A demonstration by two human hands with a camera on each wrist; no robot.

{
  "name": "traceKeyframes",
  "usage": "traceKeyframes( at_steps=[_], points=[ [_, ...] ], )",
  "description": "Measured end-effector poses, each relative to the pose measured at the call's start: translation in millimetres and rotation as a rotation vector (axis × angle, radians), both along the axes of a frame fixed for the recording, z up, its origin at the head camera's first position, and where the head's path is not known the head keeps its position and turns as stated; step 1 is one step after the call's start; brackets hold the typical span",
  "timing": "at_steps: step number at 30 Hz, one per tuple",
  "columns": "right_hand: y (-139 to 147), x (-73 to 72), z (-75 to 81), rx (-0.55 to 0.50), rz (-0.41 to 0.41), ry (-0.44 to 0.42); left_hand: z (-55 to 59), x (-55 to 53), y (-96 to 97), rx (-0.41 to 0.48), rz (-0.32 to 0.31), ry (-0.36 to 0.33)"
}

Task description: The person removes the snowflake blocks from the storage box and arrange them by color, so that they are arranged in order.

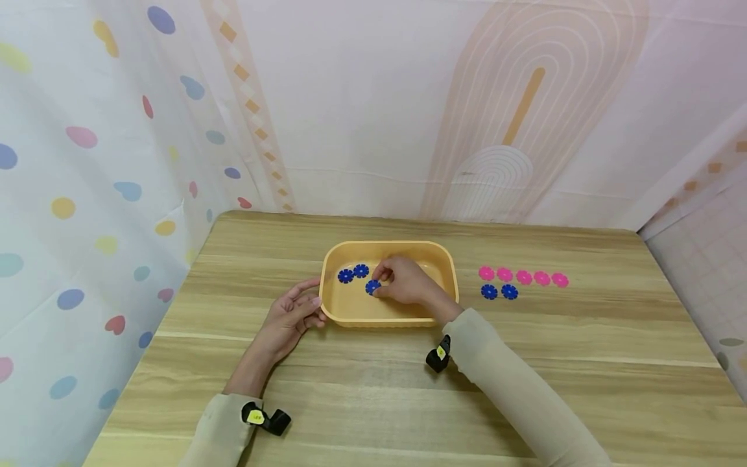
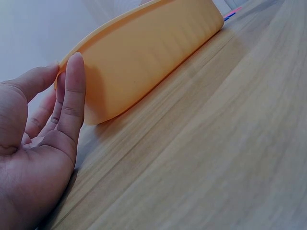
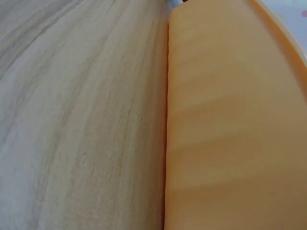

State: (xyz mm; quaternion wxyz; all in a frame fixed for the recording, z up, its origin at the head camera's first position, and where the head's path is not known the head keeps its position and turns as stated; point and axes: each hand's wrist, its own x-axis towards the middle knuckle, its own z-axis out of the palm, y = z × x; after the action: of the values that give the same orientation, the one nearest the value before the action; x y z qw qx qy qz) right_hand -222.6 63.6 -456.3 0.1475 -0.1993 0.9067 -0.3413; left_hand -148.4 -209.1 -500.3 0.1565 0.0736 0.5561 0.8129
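A yellow plastic basin stands on the wooden table. My left hand holds its left end, thumb and fingers at the rim; the left wrist view shows this hand at the basin's corner. Reaching inside over the near right side, my right hand pinches a blue snowflake disc between thumb and fingertips. Two more blue snowflake discs lie in the basin, left of that hand. In the right wrist view only the basin's outer wall and tabletop show; the hand is out of sight.
Right of the basin lies a row of several pink snowflake discs. Two blue snowflake discs lie just in front of them. A patterned curtain hangs behind the table and along its left side.
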Motion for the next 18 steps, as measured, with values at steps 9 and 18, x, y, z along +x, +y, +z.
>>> traceKeyframes(
  at_steps=[9,18],
  points=[
    [3.3,2.9,5.0,-0.050,-0.004,-0.051,-0.6,0.5,1.3,-0.004,0.008,-0.008],
    [8.1,5.6,7.6,-0.079,-0.006,-0.144,-0.2,0.5,0.8,0.002,0.006,-0.009]
  ],
)
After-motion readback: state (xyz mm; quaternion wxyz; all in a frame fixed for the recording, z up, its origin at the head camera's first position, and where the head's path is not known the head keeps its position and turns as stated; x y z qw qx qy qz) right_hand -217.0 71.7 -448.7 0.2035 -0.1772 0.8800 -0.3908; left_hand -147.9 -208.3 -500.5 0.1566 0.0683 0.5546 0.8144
